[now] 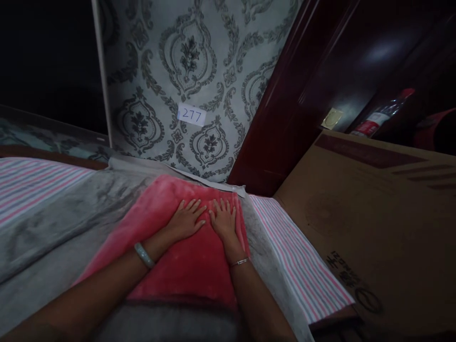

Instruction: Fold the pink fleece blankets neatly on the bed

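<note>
A red plush blanket, folded into a thick rectangle, lies over a grey plush cover. Flat on the blanket's upper middle rests my left hand, its fingers spread and a pale bangle on the wrist. Just to the right, my right hand also presses flat with fingers apart, near the blanket's right edge, where folded layers show. The two thumbs point toward each other with a small gap between. Neither hand grips anything.
Pink, grey and white striped cloth shows at right and left. A large cardboard box stands at right, with a bottle behind it. Behind the bed, a patterned wall bears a "277" label. A dark screen stands at left.
</note>
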The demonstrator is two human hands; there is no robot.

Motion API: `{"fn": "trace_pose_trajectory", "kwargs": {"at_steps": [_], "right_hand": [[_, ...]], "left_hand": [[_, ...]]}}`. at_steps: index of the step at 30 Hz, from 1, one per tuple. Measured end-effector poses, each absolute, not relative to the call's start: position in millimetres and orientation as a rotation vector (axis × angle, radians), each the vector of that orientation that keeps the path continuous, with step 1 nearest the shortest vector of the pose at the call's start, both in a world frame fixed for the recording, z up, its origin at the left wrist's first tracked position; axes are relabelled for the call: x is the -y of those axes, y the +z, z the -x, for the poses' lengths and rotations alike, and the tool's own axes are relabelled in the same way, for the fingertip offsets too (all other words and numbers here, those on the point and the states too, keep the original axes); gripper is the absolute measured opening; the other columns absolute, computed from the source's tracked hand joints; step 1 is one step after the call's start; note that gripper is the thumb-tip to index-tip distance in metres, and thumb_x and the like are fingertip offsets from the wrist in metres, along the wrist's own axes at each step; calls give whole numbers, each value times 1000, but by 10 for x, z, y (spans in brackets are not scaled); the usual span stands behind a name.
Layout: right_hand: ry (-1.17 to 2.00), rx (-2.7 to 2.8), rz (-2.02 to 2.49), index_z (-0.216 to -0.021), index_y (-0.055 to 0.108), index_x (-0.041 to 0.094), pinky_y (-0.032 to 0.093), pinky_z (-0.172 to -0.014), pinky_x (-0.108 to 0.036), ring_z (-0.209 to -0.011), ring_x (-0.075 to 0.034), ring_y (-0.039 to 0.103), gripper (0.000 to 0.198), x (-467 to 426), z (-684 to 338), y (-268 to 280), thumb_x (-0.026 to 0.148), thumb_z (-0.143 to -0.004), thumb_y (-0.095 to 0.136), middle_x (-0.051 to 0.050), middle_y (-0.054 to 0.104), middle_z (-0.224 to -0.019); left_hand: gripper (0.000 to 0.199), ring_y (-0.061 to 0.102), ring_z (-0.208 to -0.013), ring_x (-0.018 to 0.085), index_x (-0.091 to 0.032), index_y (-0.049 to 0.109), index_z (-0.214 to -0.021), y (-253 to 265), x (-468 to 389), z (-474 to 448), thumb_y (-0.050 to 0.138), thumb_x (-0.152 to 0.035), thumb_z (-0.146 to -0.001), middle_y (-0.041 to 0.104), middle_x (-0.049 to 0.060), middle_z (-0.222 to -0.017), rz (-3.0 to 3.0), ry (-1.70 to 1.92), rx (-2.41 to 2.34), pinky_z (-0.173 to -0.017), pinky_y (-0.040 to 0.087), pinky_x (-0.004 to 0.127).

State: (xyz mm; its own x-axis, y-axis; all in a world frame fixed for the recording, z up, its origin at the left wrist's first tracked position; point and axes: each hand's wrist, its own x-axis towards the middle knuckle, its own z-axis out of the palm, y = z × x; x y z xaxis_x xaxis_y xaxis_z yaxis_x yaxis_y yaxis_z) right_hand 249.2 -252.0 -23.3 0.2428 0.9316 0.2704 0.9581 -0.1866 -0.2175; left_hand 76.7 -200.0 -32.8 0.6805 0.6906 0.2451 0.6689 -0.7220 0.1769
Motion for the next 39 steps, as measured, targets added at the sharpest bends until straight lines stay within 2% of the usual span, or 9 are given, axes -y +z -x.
{"fn": "trace_pose_trajectory", "kwargs": {"at_steps": [4,6,10,13,18,24,31,39], "right_hand": [[-138,1673,2247,-154,44,20,7,-123,-54,-155,-30,17,58,2492,-2620,-171,44,-101,39,-11,34,-164],[-81,1611,2284,-155,41,19,12,-122,-58,-155,-32,15,59,2480,-2699,-168,45,-102,36,-11,28,-166],[71,1502,2320,-159,33,20,22,-118,-61,-154,-33,16,63,2464,-2784,-177,48,-102,32,-9,21,-168],[103,1475,2324,-160,31,19,24,-118,-60,-155,-33,13,65,2462,-2787,-176,48,-102,32,-9,22,-168],[93,1463,2304,-159,32,21,25,-118,-58,-155,-32,11,63,2476,-2777,-169,46,-102,34,-7,23,-168],[102,1435,2306,-159,33,21,27,-116,-62,-153,-36,16,63,2501,-2764,-153,46,-101,35,-8,23,-168],[109,1444,2311,-160,31,23,30,-117,-59,-152,-35,19,63,2523,-2761,-144,47,-102,34,-6,23,-168],[204,1541,2343,-159,31,19,25,-120,-58,-156,-32,7,62,2659,-2764,-11,45,-103,32,-5,17,-170]], "left_hand": [[62,25,-153,34,-26,43,-153,-175,1758,-666,39,-51,-97,34,12,-163,-2831,374,-1280,-122,6,67],[65,21,-154,35,-23,39,-155,-82,1593,-552,36,-52,-97,28,13,-165,-2788,301,-1438,-121,3,68],[69,13,-155,38,-22,31,-158,63,1375,-335,28,-54,-97,17,10,-169,-2550,195,-1727,-118,11,73],[71,12,-155,38,-25,28,-159,88,1330,-268,26,-57,-96,13,8,-170,-2399,226,-1802,-116,18,73],[74,11,-155,38,-23,26,-160,41,1313,-252,26,-58,-95,12,11,-170,-2383,253,-1786,-117,17,71],[74,10,-156,38,-20,23,-161,20,1350,-172,26,-55,-95,8,13,-170,-2384,202,-1768,-119,17,68],[76,7,-154,45,-31,19,-161,9,1463,42,25,-65,-94,2,8,-171,-2350,171,-1714,-118,18,67],[72,15,-154,41,-20,24,-161,-37,1669,382,27,-56,-98,15,17,-169,-2409,151,-1634,-118,23,61]]}}
